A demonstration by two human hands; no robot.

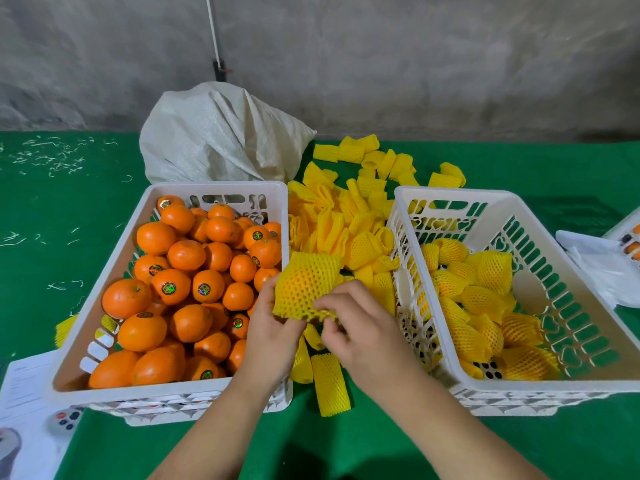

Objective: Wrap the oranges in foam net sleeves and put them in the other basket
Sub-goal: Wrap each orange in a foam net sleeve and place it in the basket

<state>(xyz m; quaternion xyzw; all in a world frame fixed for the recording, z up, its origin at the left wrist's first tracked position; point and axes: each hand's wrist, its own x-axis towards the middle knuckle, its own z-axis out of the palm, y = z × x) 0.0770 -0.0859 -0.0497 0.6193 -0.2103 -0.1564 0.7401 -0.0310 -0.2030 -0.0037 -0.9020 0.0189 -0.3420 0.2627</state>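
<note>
Both hands grip the sleeved orange between baskets.

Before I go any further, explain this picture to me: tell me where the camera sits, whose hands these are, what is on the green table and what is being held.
There is no machine here. A person wears one camera on the head, looking forward and down, so the two bare arms reaching in from the bottom are the wearer's own. The left hand grips an orange in a yellow foam net sleeve, and the right hand pinches the sleeve's lower edge.

On the green table stand two white baskets. The left basket is heaped with bare oranges, many with round stickers. The right basket holds oranges already wrapped in sleeves. Between and behind the baskets lies a loose pile of empty yellow sleeves. A white woven sack sits behind the left basket, and some papers lie at the lower left.
</note>
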